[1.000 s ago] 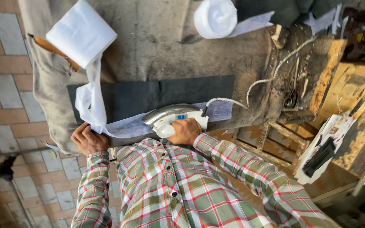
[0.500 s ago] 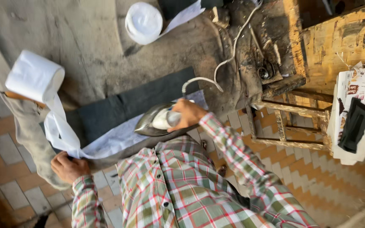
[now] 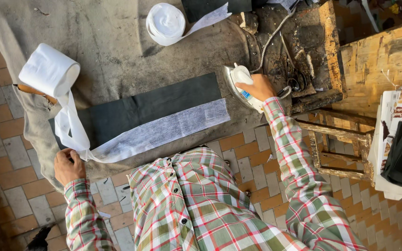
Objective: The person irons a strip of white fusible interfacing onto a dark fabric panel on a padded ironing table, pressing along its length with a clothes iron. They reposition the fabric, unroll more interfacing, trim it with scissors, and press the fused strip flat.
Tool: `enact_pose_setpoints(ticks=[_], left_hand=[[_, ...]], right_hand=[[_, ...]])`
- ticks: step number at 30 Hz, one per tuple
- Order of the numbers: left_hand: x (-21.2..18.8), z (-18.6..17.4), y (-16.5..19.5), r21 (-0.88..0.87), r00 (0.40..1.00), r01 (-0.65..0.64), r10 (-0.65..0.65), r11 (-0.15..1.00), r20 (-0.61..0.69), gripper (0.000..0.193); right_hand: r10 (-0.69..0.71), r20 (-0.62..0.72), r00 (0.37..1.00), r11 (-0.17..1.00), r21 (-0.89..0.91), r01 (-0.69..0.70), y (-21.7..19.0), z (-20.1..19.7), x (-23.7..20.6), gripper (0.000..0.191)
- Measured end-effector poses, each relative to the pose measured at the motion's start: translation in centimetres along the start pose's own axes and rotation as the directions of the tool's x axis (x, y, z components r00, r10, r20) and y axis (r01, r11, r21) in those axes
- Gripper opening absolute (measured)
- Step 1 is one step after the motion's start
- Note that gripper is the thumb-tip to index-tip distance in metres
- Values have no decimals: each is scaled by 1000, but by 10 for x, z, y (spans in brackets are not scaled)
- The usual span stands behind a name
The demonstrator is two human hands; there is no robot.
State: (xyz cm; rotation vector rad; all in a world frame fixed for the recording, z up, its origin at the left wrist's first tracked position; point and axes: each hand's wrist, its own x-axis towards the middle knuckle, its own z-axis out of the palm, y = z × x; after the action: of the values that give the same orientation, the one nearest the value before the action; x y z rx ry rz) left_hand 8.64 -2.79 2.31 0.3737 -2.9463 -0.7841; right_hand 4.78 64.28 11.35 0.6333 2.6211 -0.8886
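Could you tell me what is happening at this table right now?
A person in a plaid shirt stands at a cloth-covered table. The right hand grips an iron set just off the end of a dark fabric strip. The left hand pinches the white interfacing tape lying along the strip's near edge, which runs up to a white roll.

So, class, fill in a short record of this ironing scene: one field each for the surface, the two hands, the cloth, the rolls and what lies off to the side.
Surface: grey padded table
Left hand: pinches the white strip at the table's near edge
Right hand: grips the iron, which is clear of the cloth
Cloth: dark fabric piece, white strip laid along its near edge
Rolls: large white roll feeding the strip; smaller roll at the far side
Side: wooden stool, dark pieces on paper
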Motion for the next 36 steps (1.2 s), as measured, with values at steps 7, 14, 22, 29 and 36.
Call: enact_pose_setpoints(ticks=[7, 14, 22, 29, 36], left_hand=[[0, 0, 4, 82, 999, -35, 32, 996, 37, 22], [-2, 3, 15, 129, 993, 68, -79, 989, 82, 37], [-3, 5, 25, 167, 982, 122, -144, 978, 125, 46], [4, 6, 32, 204, 972, 173, -201, 964, 124, 50], [8, 5, 37, 197, 964, 202, -231, 959, 133, 55]], right_hand=[[-40, -111, 993, 999, 14, 42, 12, -2, 8, 56], [4, -13, 1000, 989, 146, -2, 16, -20, 21, 49], [71, -56, 996, 442, 897, 19, -2, -31, 63, 31], [163, -106, 981, 10, 994, 106, -40, -78, 141, 22], [18, -93, 996, -102, 990, 94, -29, -107, 164, 48]])
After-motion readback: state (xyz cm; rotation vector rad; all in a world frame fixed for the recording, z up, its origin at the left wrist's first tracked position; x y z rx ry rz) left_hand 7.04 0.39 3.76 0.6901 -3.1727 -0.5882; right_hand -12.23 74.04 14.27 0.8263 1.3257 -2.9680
